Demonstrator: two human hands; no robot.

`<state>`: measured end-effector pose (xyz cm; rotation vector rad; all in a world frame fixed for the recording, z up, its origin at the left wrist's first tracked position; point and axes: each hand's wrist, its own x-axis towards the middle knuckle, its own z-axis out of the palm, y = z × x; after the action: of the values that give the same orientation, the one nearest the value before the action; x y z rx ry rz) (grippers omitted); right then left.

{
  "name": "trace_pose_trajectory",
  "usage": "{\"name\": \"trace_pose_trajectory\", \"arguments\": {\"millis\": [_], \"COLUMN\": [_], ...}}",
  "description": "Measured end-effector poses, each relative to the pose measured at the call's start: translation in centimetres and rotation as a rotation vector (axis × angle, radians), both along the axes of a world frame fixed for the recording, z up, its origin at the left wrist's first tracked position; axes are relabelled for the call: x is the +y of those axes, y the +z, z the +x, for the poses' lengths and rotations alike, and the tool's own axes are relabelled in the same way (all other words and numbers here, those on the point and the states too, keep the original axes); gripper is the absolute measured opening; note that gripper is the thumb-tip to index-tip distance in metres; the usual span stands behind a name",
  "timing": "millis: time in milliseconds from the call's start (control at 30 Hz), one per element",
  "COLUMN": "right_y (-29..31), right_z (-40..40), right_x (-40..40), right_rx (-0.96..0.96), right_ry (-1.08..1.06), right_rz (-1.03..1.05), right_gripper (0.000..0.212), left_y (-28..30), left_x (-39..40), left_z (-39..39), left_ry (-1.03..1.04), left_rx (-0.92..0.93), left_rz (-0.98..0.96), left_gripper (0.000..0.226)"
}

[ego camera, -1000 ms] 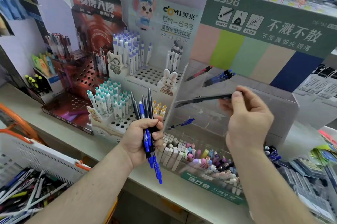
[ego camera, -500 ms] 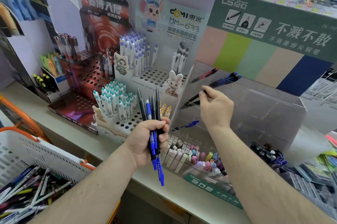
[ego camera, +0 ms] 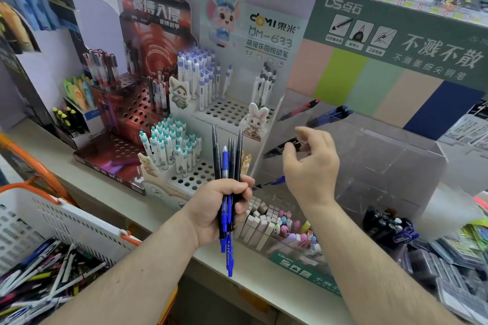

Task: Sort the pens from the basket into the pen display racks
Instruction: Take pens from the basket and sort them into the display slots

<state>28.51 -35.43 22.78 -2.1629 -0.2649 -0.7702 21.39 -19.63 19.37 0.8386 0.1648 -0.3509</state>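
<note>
1. At far left the basket (ego camera: 79, 221), white with orange trim, holds a thick tangle of loose pens (ego camera: 45, 269), so by my judgement most of the sorting is left to do.
2. Next along the counter (ego camera: 111, 192) stand the red rack (ego camera: 124, 124) and the white Domi rack (ego camera: 211, 116); both hold pens upright in their holes, yet many holes are bare.
3. The left hand (ego camera: 216, 208) grips a bundle of pens (ego camera: 227, 179) upright, fingers curled round it: several dark ones and blue ones (one blue pen hangs well below the fist). These wait for their places.
4. The right hand (ego camera: 311, 166) hovers at the side of the clear acrylic rack (ego camera: 383, 155), fingers loosely spread and holding nothing. A black pen (ego camera: 284, 147) lies slanted in the rack just at its fingertips; whether thumb and pen touch I cannot tell through the glare.
5. Further back in that rack lie a red-tipped pen (ego camera: 301, 109) and blue pens (ego camera: 331, 117), with another blue one lower down; a few are placed there, and much room is left.
</note>
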Motion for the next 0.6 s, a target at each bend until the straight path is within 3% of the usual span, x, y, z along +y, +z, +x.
{"name": "trace_pose_trajectory", "arguments": {"millis": [67,167,233,400,600], "right_y": [0.3,0.3,0.0,-0.7,-0.7], "right_z": [-2.3,-4.2,-4.8,-5.0,-5.8], "right_x": [0.6,1.6,1.8,1.9,2.3], "right_rx": [0.162,0.712,0.927,0.868,0.859], "right_ry": [0.118,0.332,0.432,0.394,0.349], "right_rz": [0.079,0.168,0.261,0.391,0.593], "right_gripper": [0.009,0.009,0.023,0.021,0.020], "left_y": [0.0,0.3,0.5,0.1,-0.4], "left_x": [0.0,-0.1,-0.3,-0.8,-1.8], "left_z": [-0.2,-0.5,-0.7,-0.8,-0.8], "left_ry": [-0.040,-0.154,-0.225,-0.190,-0.009], "left_rx": [-0.001,-0.022,-0.032,0.035,0.083], "left_rz": [0.020,0.094,0.162,0.180,0.090], "left_gripper": [0.014,0.004,0.007,0.002,0.016]}}
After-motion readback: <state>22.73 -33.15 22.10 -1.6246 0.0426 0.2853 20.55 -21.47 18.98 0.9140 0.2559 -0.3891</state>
